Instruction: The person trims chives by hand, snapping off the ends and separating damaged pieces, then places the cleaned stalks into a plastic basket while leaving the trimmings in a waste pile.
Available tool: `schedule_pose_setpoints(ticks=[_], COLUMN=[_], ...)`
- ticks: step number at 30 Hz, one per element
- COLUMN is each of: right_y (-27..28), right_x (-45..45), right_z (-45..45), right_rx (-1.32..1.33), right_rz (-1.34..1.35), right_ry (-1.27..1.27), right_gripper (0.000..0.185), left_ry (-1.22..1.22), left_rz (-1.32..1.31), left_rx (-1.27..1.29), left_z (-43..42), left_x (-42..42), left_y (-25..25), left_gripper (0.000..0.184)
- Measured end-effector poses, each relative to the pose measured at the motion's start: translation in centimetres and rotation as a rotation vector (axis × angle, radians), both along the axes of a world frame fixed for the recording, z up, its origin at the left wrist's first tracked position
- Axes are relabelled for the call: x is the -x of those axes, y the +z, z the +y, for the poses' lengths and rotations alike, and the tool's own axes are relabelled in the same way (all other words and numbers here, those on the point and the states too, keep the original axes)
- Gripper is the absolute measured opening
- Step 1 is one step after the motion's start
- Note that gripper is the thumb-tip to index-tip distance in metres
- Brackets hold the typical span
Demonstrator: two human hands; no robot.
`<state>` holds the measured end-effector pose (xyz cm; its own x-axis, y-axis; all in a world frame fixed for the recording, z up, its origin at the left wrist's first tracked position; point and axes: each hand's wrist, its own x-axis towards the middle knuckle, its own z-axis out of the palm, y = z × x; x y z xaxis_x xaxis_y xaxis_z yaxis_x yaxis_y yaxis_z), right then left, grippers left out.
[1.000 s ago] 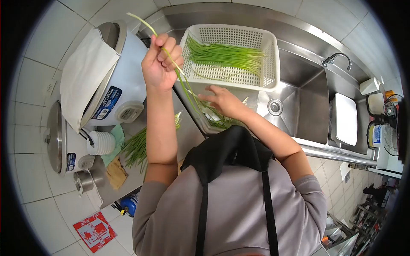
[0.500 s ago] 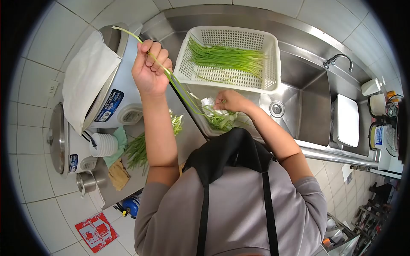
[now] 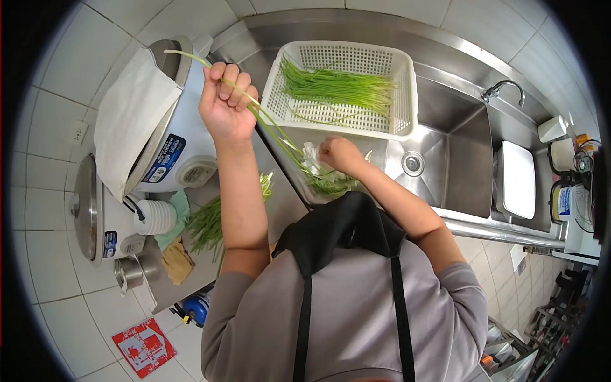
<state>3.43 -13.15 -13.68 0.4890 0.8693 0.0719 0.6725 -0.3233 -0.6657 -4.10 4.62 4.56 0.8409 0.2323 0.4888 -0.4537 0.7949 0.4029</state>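
My left hand is raised beside the basket, its fingers closed around a few long chives. Their pale ends stick out above the fist, and the green leaves hang down toward the sink counter. Low over a heap of chive trimmings is my right hand, with fingers pinched together; what they grip is hidden. A crumpled white piece lies just left of that hand. Behind both hands, a white perforated basket holds a bundle of green chives.
Another bunch of chives lies on the counter at left, near a folded brown cloth. Two rice cookers stand along the left wall. To the right are a sink basin, a faucet and a white tray.
My right hand has shifted slightly right and turned over the trimmings. The chives in my left hand hang at a slightly different angle; that hand has dropped a little.
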Motion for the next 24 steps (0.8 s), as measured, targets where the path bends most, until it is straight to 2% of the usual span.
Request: schedule_pose_setpoints(ticks=[3, 6, 7, 10, 15, 19, 24], right_y=[2.7, 5.1, 5.1, 7.6, 11.2, 10.0, 9.9], right_x=[0.2, -0.2, -0.4, -1.5, -1.8, -2.7, -2.5], right_z=[-0.9, -1.6, -1.4, -2.2, -3.3, -3.4, -3.2], right_rx=[-0.405, -0.607, -0.703, -0.817, -1.09, -0.993, -0.863], right_rz=[0.007, 0.313, 0.571, 0.924, 1.163, 1.351, 1.243], right_ry=[0.077, -0.049, -0.131, -0.203, -0.088, -0.016, 0.02], right_gripper=[0.011, 0.011, 0.01, 0.007, 0.007, 0.009, 0.011], left_ry=[0.032, 0.123, 0.15, 0.169, 0.049, 0.049, -0.031], left_rz=[0.071, 0.269, 0.357, 0.575, 0.692, 0.715, 0.719], left_rx=[-0.074, -0.185, -0.225, -0.348, -0.519, -0.565, -0.706], left_z=[0.1, -1.5, -2.3, -5.3, -8.5, -8.9, -8.8], left_x=[0.3, 0.3, 0.2, -0.2, -0.5, -0.9, -1.1], left_y=[-0.4, -1.5, -2.2, -4.1, -6.3, -6.7, -7.6], left_gripper=[0.025, 0.024, 0.024, 0.025, 0.027, 0.026, 0.025])
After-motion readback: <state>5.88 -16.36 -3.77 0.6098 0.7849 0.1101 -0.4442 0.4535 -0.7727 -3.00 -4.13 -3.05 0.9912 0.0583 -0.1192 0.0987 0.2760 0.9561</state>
